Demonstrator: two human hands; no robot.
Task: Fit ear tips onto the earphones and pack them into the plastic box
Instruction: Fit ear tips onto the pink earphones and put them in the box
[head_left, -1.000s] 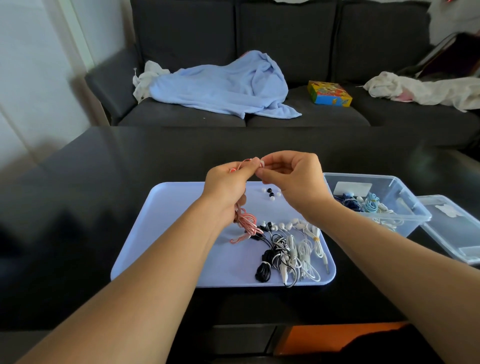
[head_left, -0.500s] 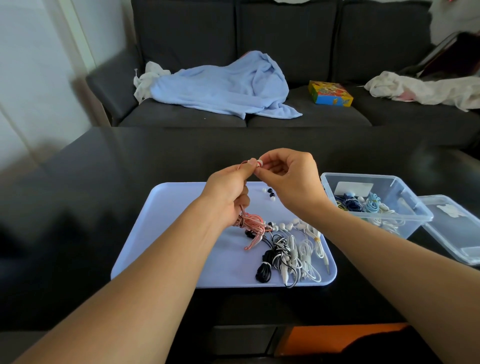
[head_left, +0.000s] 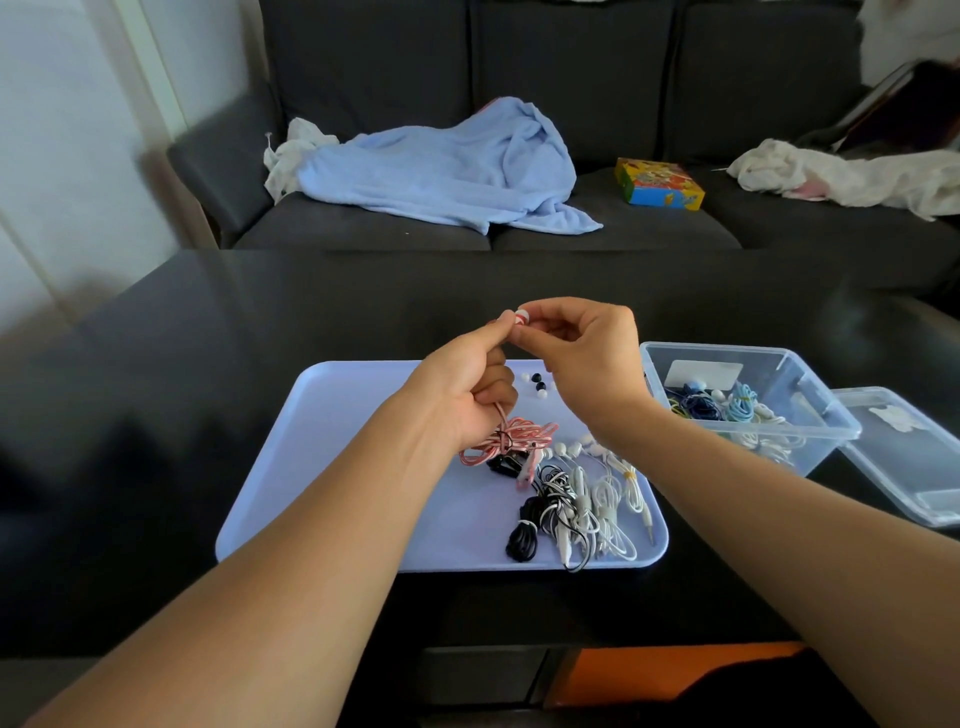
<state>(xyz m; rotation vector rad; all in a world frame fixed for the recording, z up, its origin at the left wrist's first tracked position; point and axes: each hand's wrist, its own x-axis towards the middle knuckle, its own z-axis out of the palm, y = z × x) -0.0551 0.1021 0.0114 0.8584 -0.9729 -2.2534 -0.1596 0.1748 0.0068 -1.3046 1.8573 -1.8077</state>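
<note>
- The left hand (head_left: 467, 384) is curled around the pink cord (head_left: 511, 441), thumb and forefinger pinching the earbud (head_left: 521, 317) at the top; the bundled part of the cord hangs below the fist, above the tray (head_left: 322, 467).
- The right hand (head_left: 587, 358) meets it from the right, fingertips pinched on the white tip of that earbud, the other fingers loosely curled.
- Both hands are held above the far edge of the tray, over the dark table (head_left: 208, 338).
- On the tray, behind the hands, lie a few loose ear tips (head_left: 540, 387), black and white.
- At the tray's near right corner lies a heap of earphones (head_left: 576, 499): black, black-and-white and white cords, tangled together.
- The box (head_left: 810, 395), clear plastic, stands just right of the tray, open; inside are bundled earphones in dark blue, light blue and white, and a white card.
- The lid (head_left: 914, 457) lies on the table right of the box, touching or nearly touching it.
- Beyond the table stands a dark sofa (head_left: 623, 104) with a blue blanket (head_left: 447, 171), a colourful carton (head_left: 660, 184) and pale cloths at either end.
</note>
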